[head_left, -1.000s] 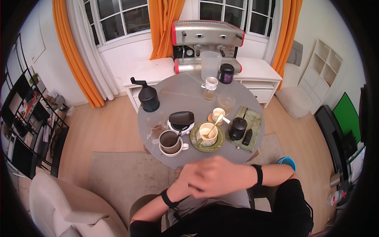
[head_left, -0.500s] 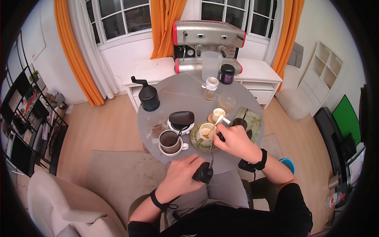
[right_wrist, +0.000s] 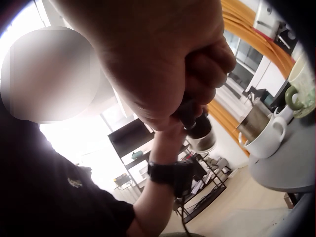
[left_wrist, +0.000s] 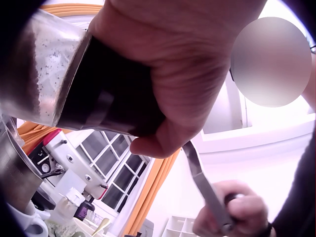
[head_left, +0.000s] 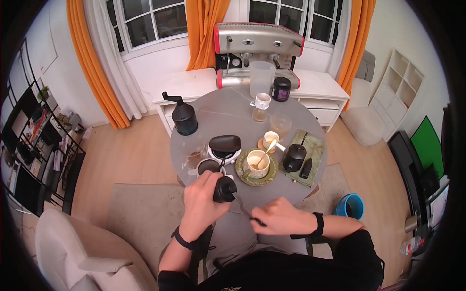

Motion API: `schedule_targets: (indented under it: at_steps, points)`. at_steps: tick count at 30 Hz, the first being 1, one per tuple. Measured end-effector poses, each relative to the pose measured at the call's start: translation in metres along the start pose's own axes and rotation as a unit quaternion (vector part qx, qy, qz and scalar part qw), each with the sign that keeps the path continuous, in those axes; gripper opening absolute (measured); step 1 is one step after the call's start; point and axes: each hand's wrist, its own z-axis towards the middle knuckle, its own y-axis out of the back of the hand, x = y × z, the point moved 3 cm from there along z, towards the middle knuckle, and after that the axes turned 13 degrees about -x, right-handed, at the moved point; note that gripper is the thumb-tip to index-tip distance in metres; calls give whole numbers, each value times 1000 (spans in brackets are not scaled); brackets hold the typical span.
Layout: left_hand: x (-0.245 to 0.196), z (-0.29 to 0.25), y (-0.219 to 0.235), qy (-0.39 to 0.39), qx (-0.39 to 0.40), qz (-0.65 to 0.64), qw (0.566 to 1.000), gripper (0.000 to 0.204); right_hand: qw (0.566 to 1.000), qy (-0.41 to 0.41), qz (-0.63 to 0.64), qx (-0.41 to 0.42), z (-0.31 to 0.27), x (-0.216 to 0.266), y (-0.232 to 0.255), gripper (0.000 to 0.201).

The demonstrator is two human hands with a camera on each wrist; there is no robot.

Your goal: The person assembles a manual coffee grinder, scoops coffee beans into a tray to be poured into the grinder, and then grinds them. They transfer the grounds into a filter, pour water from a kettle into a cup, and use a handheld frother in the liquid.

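Observation:
My left hand (head_left: 200, 201) grips the black body of a hand grinder (head_left: 224, 189), tilted over the table's front edge. In the left wrist view, my left hand (left_wrist: 173, 64) wraps the black body (left_wrist: 111, 91); its clear jar (left_wrist: 54, 64) holds dark contents. A metal crank (head_left: 241, 202) runs from the grinder to the knob, gripped by my right hand (head_left: 279, 217). The right wrist view shows my right hand (right_wrist: 163, 59) curled round the dark knob (right_wrist: 187, 114). Beyond my left hand, a metal cup (right_wrist: 254, 123) sits in a white cup (right_wrist: 269, 142).
On the grey table (head_left: 218, 106) stand a scale (head_left: 228, 156), a cream cup (head_left: 256, 162) with a spoon on a green plate (head_left: 242, 178), a black pot (head_left: 294, 157) and another grinder (head_left: 184, 118). Behind is an espresso machine (head_left: 259, 41). A blue bucket (head_left: 350, 206) stands at right.
My hands were together a second ago, then apart on the grinder and its crank. Since then the left hand has moved up with the grinder, and the right hand down towards me with the knob.

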Motion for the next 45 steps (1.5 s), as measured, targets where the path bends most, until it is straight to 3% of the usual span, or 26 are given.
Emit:
schedule_targets:
  at_steps: [7, 13, 15, 17, 18, 20, 22, 24, 26, 29, 31, 34, 36, 37, 39, 45]
  points:
    - [3, -17, -32, -11, 81, -13, 997, 35, 982, 162, 79, -59, 16, 53, -2, 28]
    - [6, -44, -62, -71, 203, -36, 976, 31, 982, 157, 42, -98, 46, 52, 20, 31]
    - [3, -56, -67, -90, 208, -35, 973, 28, 979, 159, 30, -121, 57, 43, 30, 29]
    - [-15, -57, -53, -104, 95, -232, 962, 28, 985, 89, 3, -149, 68, 28, 42, 23]
    - [-15, -63, -58, -123, 203, -115, 965, 26, 985, 89, 4, -149, 72, 21, 47, 23]
    - [-24, -54, -52, -115, 218, -117, 962, 27, 983, 4, -56, -173, 76, -3, 55, 18]
    - [-37, -38, -39, -110, 243, -124, 956, 32, 978, -27, -63, -199, 74, -24, 58, 18]
    - [-43, -25, -23, -86, 240, -114, 960, 35, 970, -56, -70, -224, 64, -45, 56, 17]
    - [-40, -17, -11, -62, 237, -106, 964, 37, 973, -109, -76, -187, 49, -64, 44, 18]
    - [-29, -8, 2, -44, 180, -79, 980, 37, 977, -117, -88, -153, 29, -67, 21, 18]
    - [-17, -3, 7, -27, 76, -61, 995, 36, 981, -113, -78, -139, 17, -61, 9, 20]
    - [-9, 4, 12, -7, 33, -19, 999, 35, 992, -73, -52, -86, 10, -34, -3, 22]
    - [-2, 4, 11, -9, 15, 24, 1000, 36, 998, 52, 5, -34, 7, -8, -10, 27]
    - [1, 3, 7, -9, 15, 24, 1000, 36, 998, 52, 5, -34, 8, 2, -12, 27]
    - [5, -4, -5, -14, 65, 29, 997, 39, 977, 188, 77, -70, 11, 29, -9, 30]
    - [0, -34, -47, -58, 188, -20, 980, 41, 963, 241, 57, -106, 39, 56, 23, 29]
